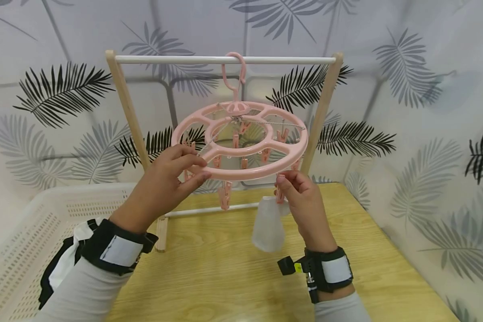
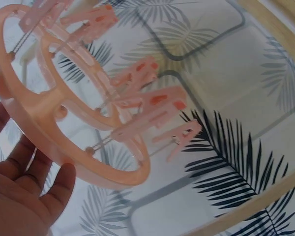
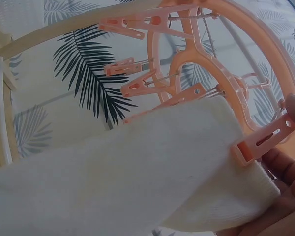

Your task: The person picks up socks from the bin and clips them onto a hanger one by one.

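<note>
A pink round clip hanger point(image 1: 241, 174) hangs by its hook from a white rail. My left hand point(image 1: 167, 183) holds the front left of its rim, thumb and fingers on either side; the left wrist view shows this hand point(image 2: 32, 189) beside the ring point(image 2: 103, 174). With thumb and fingers my right hand point(image 1: 306, 203) pinches a pink clip point(image 1: 280, 190) at the front right. A white cloth piece, like a sock point(image 1: 268, 228), hangs at that clip. In the right wrist view the clip's jaws lie over the edge of the cloth point(image 3: 137, 172).
Other pink clips point(image 1: 224, 197) dangle under the ring. The wooden frame point(image 1: 324, 105) carries the white rail point(image 1: 165, 59) and stands on a wood-grain table point(image 1: 209, 277). At left is a white basket point(image 1: 8, 250) with black and white clothes point(image 1: 64, 264).
</note>
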Demonstrator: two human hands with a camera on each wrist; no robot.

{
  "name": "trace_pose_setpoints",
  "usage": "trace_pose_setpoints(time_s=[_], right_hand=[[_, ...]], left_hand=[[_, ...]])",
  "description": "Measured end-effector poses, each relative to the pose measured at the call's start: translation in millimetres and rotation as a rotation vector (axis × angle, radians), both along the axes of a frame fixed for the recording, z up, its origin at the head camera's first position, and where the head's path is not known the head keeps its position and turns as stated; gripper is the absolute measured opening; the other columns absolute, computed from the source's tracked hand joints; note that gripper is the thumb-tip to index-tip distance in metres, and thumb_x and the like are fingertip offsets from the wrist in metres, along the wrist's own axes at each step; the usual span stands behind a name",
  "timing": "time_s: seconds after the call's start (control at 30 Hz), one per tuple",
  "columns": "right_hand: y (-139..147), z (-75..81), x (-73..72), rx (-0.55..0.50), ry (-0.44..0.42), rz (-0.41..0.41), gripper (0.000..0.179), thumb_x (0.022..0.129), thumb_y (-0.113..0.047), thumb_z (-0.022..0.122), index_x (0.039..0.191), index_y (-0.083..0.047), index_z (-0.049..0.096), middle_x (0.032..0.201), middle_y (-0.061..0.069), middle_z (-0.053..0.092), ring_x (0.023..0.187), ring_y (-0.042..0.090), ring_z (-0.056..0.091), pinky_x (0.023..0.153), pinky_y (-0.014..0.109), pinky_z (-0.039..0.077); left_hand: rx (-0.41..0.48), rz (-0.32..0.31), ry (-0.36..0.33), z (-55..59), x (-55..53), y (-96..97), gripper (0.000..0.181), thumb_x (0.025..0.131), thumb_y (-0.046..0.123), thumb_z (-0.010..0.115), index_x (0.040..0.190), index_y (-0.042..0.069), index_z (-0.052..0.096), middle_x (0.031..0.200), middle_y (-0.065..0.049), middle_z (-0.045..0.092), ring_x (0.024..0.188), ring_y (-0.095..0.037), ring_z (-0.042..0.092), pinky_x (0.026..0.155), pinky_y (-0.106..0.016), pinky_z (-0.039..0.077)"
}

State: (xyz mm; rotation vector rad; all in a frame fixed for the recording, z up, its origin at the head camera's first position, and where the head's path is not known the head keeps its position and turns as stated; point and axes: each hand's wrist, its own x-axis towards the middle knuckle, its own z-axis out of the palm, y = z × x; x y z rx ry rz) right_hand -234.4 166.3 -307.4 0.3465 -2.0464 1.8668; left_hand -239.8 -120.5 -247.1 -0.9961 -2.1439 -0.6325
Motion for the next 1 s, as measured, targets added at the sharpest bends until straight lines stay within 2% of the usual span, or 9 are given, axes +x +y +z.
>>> trace_pose_setpoints(time_s=[0.13,0.23,0.4,0.7,0.87,1.0], right_hand=[[1.6,-0.3,2.4,0.003,-0.007,-0.004,0.039,0.09,-0.036,0.061,0.11,-0.003,0.058,0.088,0.013,0.057,0.077,0.025,0.052,0.066,0.025,0.046],[2.0,-1.5,3.4,0.005,-0.016,0.001,0.039,0.09,-0.036,0.061,0.11,-0.002,0.058,0.088,0.014,0.057,0.08,0.026,0.052,0.068,0.027,0.045],[2.0,0.9,1.8,0.034,-0.031,-0.01,0.041,0.09,-0.039,0.061,0.111,-0.004,0.058,0.094,0.013,0.057,0.091,0.024,0.052,0.079,0.034,0.043],[6.7,1.7,3.8,0.017,-0.061,-0.013,0.044,0.089,-0.037,0.062,0.118,-0.004,0.057,0.114,0.013,0.058,0.105,0.019,0.051,0.095,0.042,0.041],[7.8,-3.5,7.9,-0.032,-0.061,-0.082,0.039,0.091,-0.033,0.06,0.118,-0.005,0.058,0.118,0.01,0.059,0.109,0.017,0.05,0.096,0.043,0.041],[6.8,-8.0,11.9,-0.135,-0.007,-0.161,0.032,0.092,-0.03,0.059,0.107,-0.002,0.061,0.105,0.012,0.062,0.099,0.023,0.054,0.088,0.037,0.045]], left_hand=[[-0.016,0.04,-0.023,4.2,8.7,5.7,0.023,0.086,0.029,0.068,0.096,0.009,0.069,0.099,-0.009,0.058,0.095,-0.024,0.051,0.08,-0.046,0.048],[-0.024,0.069,-0.015,5.0,12.8,8.4,0.024,0.085,0.03,0.069,0.096,0.009,0.07,0.097,-0.009,0.058,0.092,-0.025,0.051,0.077,-0.045,0.047],[-0.002,0.109,0.017,5.4,14.4,12.6,0.023,0.084,0.029,0.07,0.095,0.01,0.07,0.096,-0.009,0.059,0.09,-0.025,0.052,0.072,-0.044,0.048],[0.041,0.156,0.007,-0.4,18.4,22.7,0.026,0.081,0.031,0.073,0.093,0.008,0.069,0.094,-0.007,0.059,0.09,-0.022,0.053,0.073,-0.043,0.049],[0.018,0.205,0.036,-2.5,22.0,26.3,0.029,0.079,0.032,0.075,0.091,0.007,0.07,0.092,-0.008,0.06,0.087,-0.024,0.054,0.071,-0.043,0.05],[0.014,0.221,0.052,-3.0,23.7,29.5,0.029,0.078,0.033,0.076,0.089,0.007,0.07,0.091,-0.008,0.06,0.086,-0.024,0.055,0.069,-0.042,0.05]])
